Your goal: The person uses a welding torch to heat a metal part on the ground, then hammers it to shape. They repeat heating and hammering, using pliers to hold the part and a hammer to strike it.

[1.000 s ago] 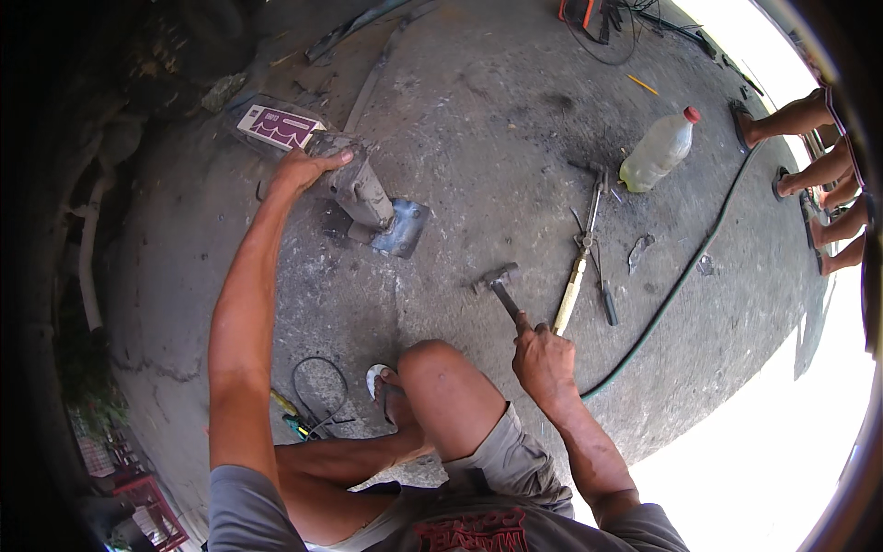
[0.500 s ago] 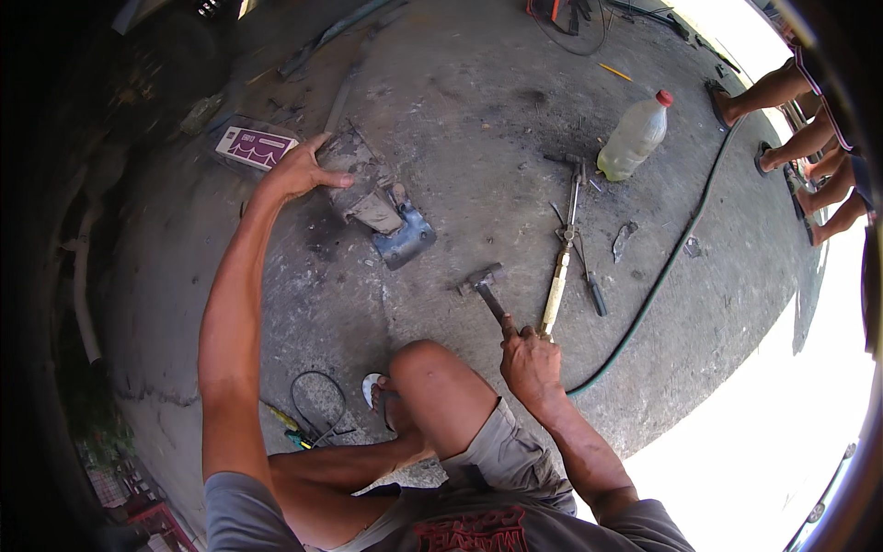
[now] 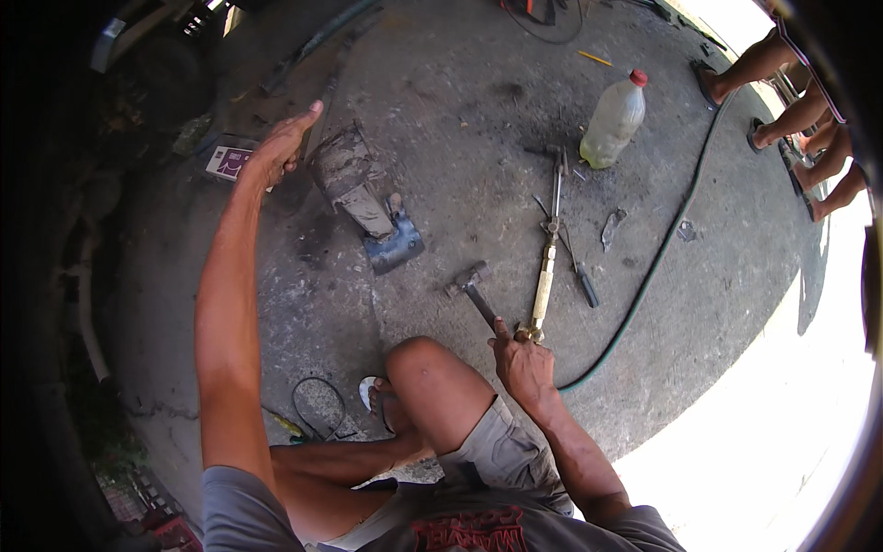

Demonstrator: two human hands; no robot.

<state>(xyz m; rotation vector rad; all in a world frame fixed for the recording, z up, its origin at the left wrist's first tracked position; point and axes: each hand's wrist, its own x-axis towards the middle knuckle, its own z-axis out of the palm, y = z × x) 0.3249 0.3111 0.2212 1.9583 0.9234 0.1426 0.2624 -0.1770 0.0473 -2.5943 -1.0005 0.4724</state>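
Observation:
My right hand [image 3: 526, 370] grips a hammer [image 3: 480, 302] by its handle, the head pointing up and left just above or on the concrete. Right beside those fingers is the brass valve end of a cutting torch [image 3: 544, 281], which lies on the floor with its tip away from me. My left hand [image 3: 279, 152] is off to the left, thumb stretched out and the other fingers loosely bent, with nothing visible in it. A little to its right lies a dirty, bent metal bracket [image 3: 363, 204] with a bluish, heat-stained plate [image 3: 397, 247] at its near end.
A purple and white box [image 3: 225, 163] sits partly behind my left hand. Beyond the torch stands a red-capped plastic bottle [image 3: 614, 121]. A screwdriver-like tool [image 3: 587, 283] lies beside the torch; a green hose [image 3: 658, 267] curves across the right. People's legs [image 3: 754, 69] show at far right.
My left hand has let go of the metal bracket and moved away to its left, over part of the box. The right hand still holds the hammer; the view has shifted slightly.

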